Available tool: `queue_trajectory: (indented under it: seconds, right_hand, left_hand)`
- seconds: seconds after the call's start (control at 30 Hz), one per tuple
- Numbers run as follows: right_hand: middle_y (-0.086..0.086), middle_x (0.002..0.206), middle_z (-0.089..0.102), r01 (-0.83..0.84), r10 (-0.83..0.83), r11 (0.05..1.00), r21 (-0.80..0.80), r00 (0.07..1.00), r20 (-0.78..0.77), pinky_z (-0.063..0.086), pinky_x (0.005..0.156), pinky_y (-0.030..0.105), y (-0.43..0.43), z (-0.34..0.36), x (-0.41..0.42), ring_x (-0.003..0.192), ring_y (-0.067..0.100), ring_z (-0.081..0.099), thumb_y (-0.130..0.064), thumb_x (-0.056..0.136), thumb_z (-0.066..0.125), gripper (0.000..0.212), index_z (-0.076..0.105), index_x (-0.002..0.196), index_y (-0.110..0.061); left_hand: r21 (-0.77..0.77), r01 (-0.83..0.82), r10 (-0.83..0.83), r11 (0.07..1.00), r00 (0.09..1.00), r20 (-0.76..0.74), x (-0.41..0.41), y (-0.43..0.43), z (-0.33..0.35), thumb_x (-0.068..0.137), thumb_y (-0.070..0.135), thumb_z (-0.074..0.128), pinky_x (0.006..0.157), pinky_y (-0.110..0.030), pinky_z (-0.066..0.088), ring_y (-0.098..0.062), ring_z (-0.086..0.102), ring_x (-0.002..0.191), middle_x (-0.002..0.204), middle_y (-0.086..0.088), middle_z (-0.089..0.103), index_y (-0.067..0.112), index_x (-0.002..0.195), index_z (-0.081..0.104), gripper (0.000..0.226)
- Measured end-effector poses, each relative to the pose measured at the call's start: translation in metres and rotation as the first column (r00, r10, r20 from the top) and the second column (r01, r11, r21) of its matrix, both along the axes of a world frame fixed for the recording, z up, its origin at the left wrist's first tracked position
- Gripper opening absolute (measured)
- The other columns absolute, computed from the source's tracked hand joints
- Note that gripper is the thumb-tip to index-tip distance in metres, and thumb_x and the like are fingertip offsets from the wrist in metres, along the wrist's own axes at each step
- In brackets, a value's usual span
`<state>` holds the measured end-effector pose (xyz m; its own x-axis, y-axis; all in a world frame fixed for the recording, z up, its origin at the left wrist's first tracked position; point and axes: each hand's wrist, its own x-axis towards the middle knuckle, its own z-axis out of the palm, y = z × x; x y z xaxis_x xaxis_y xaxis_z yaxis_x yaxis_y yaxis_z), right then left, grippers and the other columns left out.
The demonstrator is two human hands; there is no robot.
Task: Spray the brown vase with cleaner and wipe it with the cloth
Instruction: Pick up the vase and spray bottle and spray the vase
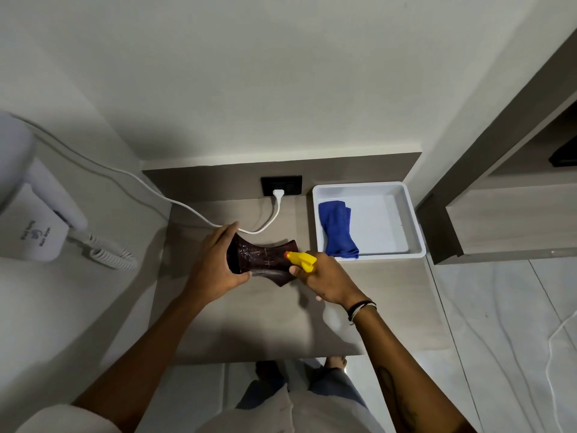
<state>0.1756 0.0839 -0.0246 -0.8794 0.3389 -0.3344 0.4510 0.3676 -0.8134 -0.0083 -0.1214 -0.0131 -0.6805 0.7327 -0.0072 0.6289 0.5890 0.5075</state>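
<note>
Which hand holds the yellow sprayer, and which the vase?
The right hand grips the yellow sprayer; the left hand holds the brown vase.

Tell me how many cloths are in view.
1: a blue cloth lies in the white tray, right of the brown vase. No others visible.

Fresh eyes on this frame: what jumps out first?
Centre of the counter: the left hand grips the brown vase tipped on its side, while the right hand aims a yellow spray nozzle at it. Behind and to the right, a blue cloth lies in a white tray. On the far left, a white wall hair dryer with its cord plugged into the black outlet.
</note>
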Motion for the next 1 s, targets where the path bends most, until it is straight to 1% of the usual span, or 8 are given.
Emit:
queue_trajectory:
  seconds: [0.07,0.17,0.27,0.4,0.6,0.73,0.87,1.0]
  right_hand:
    - [0.001,0.115,0.077,-0.026,0.019,0.994,-0.103,0.998,-0.064,0.052,0.051,0.016,-0.007,0.005,-0.003,0.067,0.004,0.072,-0.044,0.105,0.064,0.044,0.065,0.145,-0.026]
    - [0.001,0.119,0.078,-0.059,0.054,0.997,-0.045,0.995,-0.089,0.054,0.057,0.012,-0.013,0.008,-0.011,0.082,0.011,0.071,-0.041,0.105,0.065,0.043,0.066,0.144,-0.025]
    - [0.013,0.119,0.078,-0.048,0.044,0.997,0.068,0.997,0.062,0.065,0.084,0.043,-0.008,0.004,-0.013,0.087,0.026,0.073,-0.044,0.103,0.066,0.043,0.067,0.135,-0.015]
    - [0.013,0.12,0.077,-0.022,0.004,0.988,0.15,0.993,0.116,0.06,0.096,0.047,0.003,-0.004,0.0,0.108,0.033,0.073,-0.046,0.103,0.065,0.045,0.064,0.137,-0.017]
    - [-0.021,0.077,0.07,0.084,-0.084,0.996,0.001,0.996,0.011,0.056,0.064,0.027,0.017,-0.007,0.014,0.056,0.003,0.068,-0.043,0.102,0.068,0.025,0.068,0.126,-0.034]
    - [-0.041,0.071,0.065,0.092,-0.094,0.992,-0.084,0.995,-0.026,0.06,0.054,0.021,0.015,-0.003,0.012,0.057,0.008,0.069,-0.039,0.103,0.068,0.039,0.066,0.14,-0.026]
    - [-0.018,0.087,0.071,0.069,-0.075,0.99,-0.119,0.996,-0.044,0.053,0.046,0.016,0.006,0.0,0.011,0.058,-0.002,0.069,-0.036,0.103,0.069,0.04,0.066,0.142,-0.028]
    - [-0.002,0.093,0.076,0.031,-0.034,0.993,-0.114,0.999,-0.022,0.051,0.052,0.018,0.002,0.0,0.008,0.054,-0.006,0.066,-0.035,0.103,0.07,0.02,0.068,0.118,-0.021]
  left_hand:
    - [0.004,0.013,-0.013,1.0,1.0,-0.008,0.001,0.0,-0.001,0.06,0.032,0.101,0.109,-0.047,0.045,-0.032,0.045,0.137,0.152,-0.012,0.049,0.016,0.157,0.039,0.116]
    - [0.015,0.036,-0.036,0.999,0.999,-0.024,0.002,0.004,-0.001,0.059,0.032,0.099,0.109,-0.049,0.048,-0.03,0.046,0.135,0.151,-0.011,0.05,0.016,0.156,0.04,0.114]
    - [0.038,0.049,-0.049,0.998,0.999,-0.018,0.001,0.005,0.0,0.061,0.035,0.097,0.11,-0.052,0.049,-0.03,0.047,0.135,0.15,-0.01,0.051,0.016,0.155,0.041,0.111]
    - [0.066,-0.025,0.021,0.998,0.998,0.053,-0.002,0.003,-0.001,0.063,0.043,0.096,0.111,-0.048,0.048,-0.029,0.051,0.136,0.15,-0.008,0.052,0.02,0.156,0.041,0.11]
    - [-0.001,-0.324,0.311,0.946,0.908,0.28,-0.009,0.011,0.004,0.061,0.07,0.081,0.105,-0.047,0.053,-0.023,0.06,0.123,0.136,-0.003,0.06,0.032,0.137,0.057,0.089]
    - [-0.057,-0.357,0.357,0.932,0.885,0.299,-0.017,0.017,0.007,0.065,0.083,0.071,0.094,-0.05,0.058,-0.024,0.069,0.103,0.109,-0.003,0.071,0.027,0.107,0.07,0.071]
    - [-0.104,-0.219,0.239,0.97,0.936,0.258,-0.008,0.019,0.008,0.057,0.082,0.076,0.11,-0.054,0.048,-0.03,0.054,0.131,0.139,-0.008,0.054,0.031,0.136,0.055,0.096]
    - [-0.209,-0.07,0.098,0.975,0.987,0.128,0.001,0.014,0.006,0.05,0.081,0.083,0.123,-0.058,0.032,-0.034,0.02,0.157,0.17,-0.007,0.019,0.026,0.161,0.027,0.136]
